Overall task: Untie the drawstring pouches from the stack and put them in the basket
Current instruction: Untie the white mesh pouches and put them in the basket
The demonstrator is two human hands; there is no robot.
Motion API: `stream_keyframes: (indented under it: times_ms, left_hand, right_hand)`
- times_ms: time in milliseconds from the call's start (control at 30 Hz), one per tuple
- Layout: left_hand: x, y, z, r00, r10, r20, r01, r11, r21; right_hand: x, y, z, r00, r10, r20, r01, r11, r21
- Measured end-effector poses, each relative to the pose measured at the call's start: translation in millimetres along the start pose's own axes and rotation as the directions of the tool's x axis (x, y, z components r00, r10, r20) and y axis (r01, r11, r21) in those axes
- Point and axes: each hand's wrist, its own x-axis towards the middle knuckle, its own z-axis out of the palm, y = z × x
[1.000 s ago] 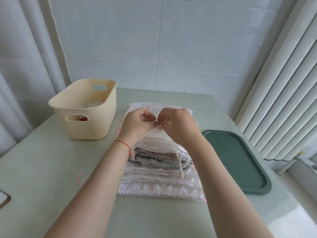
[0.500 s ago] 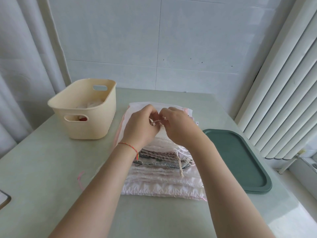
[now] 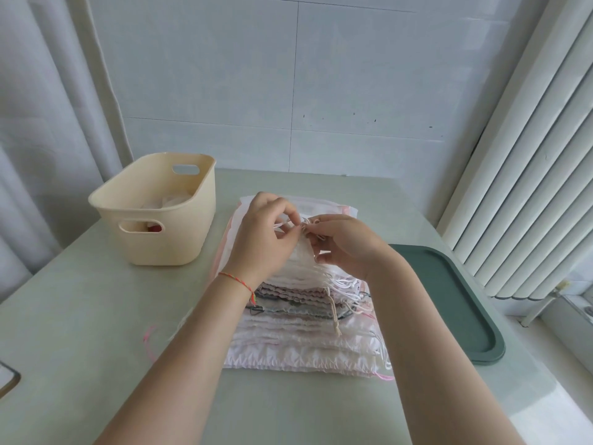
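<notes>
Cream basket (image 3: 179, 216) holds pale pouches; green tray (image 3: 462, 303) beside the pouch stack (image 3: 308, 342); left hand (image 3: 263, 242) and right hand (image 3: 346, 245) each pinch the top pouch's drawstring (image 3: 290, 222)

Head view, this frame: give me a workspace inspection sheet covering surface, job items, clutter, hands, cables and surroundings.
Surface: pale green table.
Job's things: stack of drawstring pouches at centre; cream basket to its left, light fabric inside.
Clutter: dark green tray to the right; pink cord loose on the table; dark-edged object at the left border, unidentifiable.
Hands: left hand and right hand both pinch the white drawstring above the stack.
Cables: nothing seen.
Surroundings: tiled wall, curtain left, ribbed panel right.
</notes>
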Motion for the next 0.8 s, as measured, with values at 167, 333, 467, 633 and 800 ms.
stream_keyframes:
  times_ms: [167,333,467,633,800]
  left_hand:
    - [1.3,-6.2,4.1,0.998,-0.059,0.014,0.06,0.997,-0.045]
    - [2.2,-7.7,4.2,0.994,-0.102,0.028,0.1,0.993,0.061]
    - [-0.7,-7.8,2.3,0.981,-0.189,0.043,0.187,0.981,0.05]
    - [1.0,-8.4,2.3,0.961,-0.271,0.063,0.27,0.963,0.019]
    - [1.5,-7.8,1.9,0.933,-0.292,0.209,0.279,0.956,0.092]
  right_hand:
    - [2.2,2.1,-2.2,1.0,0.008,-0.025,-0.009,1.0,-0.026]
    - [1.9,2.9,-4.5,0.998,0.011,-0.06,-0.018,0.993,-0.12]
    - [1.8,2.9,-2.2,0.996,-0.019,-0.09,-0.006,0.962,-0.274]
    - [4.2,2.1,0.2,0.978,-0.121,-0.168,0.033,0.891,-0.453]
    - [9.3,6.7,-5.1,0.93,-0.257,-0.263,0.066,0.819,-0.57]
